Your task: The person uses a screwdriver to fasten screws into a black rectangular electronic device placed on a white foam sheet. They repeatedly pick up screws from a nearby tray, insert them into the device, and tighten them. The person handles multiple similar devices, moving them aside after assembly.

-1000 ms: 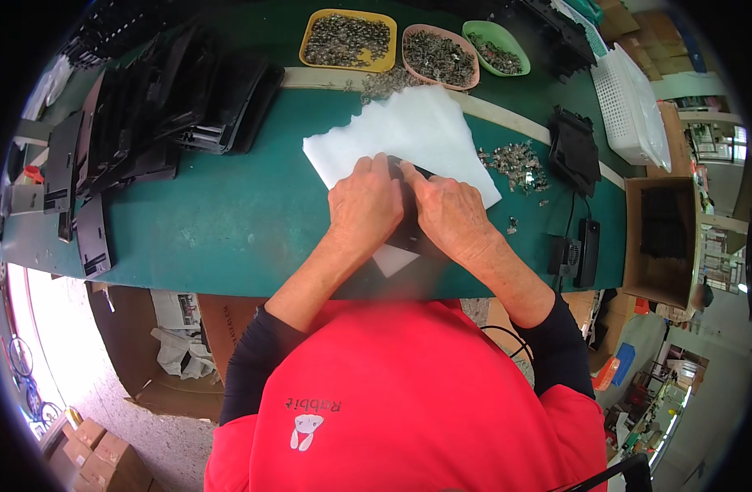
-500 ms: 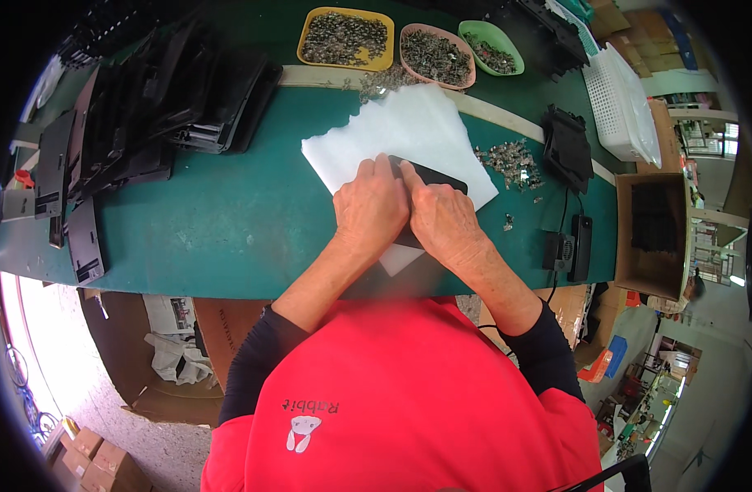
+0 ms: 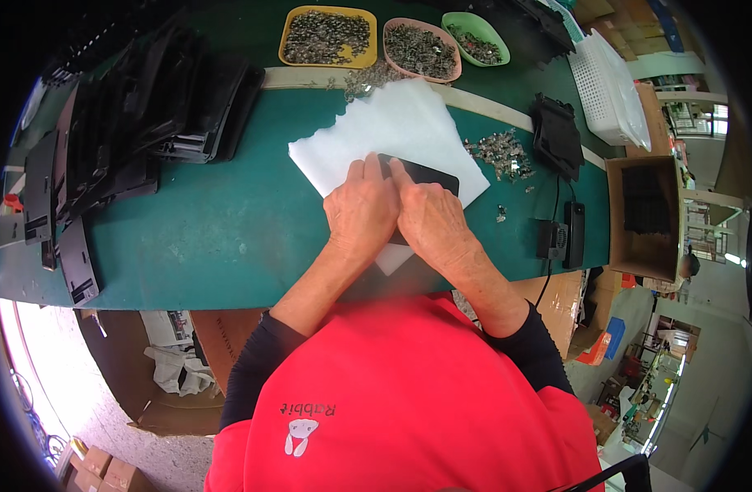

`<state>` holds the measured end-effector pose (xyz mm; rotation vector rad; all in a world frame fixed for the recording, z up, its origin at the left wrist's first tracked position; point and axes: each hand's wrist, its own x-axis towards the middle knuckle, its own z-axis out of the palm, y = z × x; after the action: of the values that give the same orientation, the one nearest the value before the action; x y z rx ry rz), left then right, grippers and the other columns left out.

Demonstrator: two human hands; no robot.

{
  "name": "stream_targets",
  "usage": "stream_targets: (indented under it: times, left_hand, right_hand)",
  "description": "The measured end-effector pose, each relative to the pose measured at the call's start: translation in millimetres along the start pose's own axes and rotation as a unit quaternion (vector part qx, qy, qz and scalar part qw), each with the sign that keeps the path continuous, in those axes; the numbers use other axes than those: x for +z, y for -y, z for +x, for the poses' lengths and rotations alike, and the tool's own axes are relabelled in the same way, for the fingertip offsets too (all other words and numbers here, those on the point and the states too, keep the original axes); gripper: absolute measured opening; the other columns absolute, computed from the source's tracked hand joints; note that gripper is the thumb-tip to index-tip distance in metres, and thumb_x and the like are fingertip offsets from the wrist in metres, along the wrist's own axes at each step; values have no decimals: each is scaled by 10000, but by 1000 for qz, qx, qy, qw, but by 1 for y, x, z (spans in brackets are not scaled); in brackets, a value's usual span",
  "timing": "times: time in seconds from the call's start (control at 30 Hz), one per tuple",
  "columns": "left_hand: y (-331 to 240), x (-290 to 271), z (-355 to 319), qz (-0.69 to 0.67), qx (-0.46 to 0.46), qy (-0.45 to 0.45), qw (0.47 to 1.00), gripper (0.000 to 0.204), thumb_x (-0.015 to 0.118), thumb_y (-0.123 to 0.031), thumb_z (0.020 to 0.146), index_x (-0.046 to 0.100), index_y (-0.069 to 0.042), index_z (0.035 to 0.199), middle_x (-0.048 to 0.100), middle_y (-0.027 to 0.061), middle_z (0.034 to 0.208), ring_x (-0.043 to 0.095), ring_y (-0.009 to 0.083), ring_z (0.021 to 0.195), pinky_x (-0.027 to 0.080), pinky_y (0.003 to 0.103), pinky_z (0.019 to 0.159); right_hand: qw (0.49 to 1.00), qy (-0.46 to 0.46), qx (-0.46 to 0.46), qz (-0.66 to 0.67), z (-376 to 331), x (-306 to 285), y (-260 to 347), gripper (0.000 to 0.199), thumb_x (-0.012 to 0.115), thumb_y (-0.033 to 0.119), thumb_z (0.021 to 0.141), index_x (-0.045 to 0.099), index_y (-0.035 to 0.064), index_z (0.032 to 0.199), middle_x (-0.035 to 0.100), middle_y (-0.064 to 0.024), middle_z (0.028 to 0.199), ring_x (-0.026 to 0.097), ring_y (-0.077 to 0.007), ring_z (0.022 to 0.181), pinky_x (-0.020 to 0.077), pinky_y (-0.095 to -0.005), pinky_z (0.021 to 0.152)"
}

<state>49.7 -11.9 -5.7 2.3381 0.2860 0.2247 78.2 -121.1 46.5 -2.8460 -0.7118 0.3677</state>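
Both hands, the left hand (image 3: 361, 215) and right hand (image 3: 431, 220), lay flat with fingers extended, pressing on a flat black rectangular plastic panel (image 3: 425, 174) that rested on a white foam sheet (image 3: 392, 131) spread over the green tabletop (image 3: 212, 238). The panel looked thin, light, stiff and smooth, so it was probably best gripped by its long edges, where it overhung the sheet's near edge.

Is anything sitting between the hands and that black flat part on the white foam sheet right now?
Nothing visible does. The left hand and right hand both rest directly on the black flat part, which lies on the white foam sheet. The loose metal pieces lie apart, to its right.
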Motion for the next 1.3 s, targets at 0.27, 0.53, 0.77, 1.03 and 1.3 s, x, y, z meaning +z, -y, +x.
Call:
stream_targets:
  times: [0.27, 0.53, 0.77, 1.03, 1.3]
  left_hand:
    - [6, 5, -1, 15, 59, -55, 997, 353, 605, -213, 863, 561, 38, 1108, 619, 151, 881, 660, 332, 633, 524, 416, 501]
    - [0, -2, -1, 35, 114, -57, 991, 263, 611, -169, 835, 551, 17, 1011, 600, 141, 865, 655, 327, 646, 532, 410, 512]
    - [3, 3, 1, 12, 19, 6, 1000, 449, 625, -209, 839, 557, 15, 1222, 631, 159, 974, 660, 371, 769, 532, 480, 651]
    - [3, 5, -1, 12, 23, -17, 1000, 414, 607, -189, 866, 572, 27, 1218, 635, 174, 986, 659, 373, 770, 531, 478, 655]
    - [1, 5, -3, 24, 22, -34, 999, 408, 614, -181, 860, 578, 24, 1211, 637, 166, 971, 659, 368, 759, 534, 465, 642]
  right_hand:
    - [1000, -11, -14, -12, 3, -9, 5, 319, 482, 188, 938, 585, -13, 1164, 673, -218, 751, 674, -397, 723, 539, -497, 670]
    - [997, -3, -71, -42, 12, -11, 0, 242, 518, 135, 894, 600, -32, 1050, 671, -216, 749, 681, -384, 735, 548, -475, 659]
    - [995, 28, -76, -54, 19, -23, -3, 198, 498, 112, 882, 599, 7, 1017, 680, -206, 802, 674, -404, 758, 543, -496, 676]
    - [998, -34, -58, -3, -1, 7, -31, 427, 496, 101, 888, 529, 83, 1313, 676, -203, 781, 676, -405, 754, 545, -511, 682]
    - [998, -38, -54, 10, -2, 8, -32, 399, 496, 65, 928, 562, 32, 1320, 674, -221, 787, 667, -401, 726, 535, -499, 667]
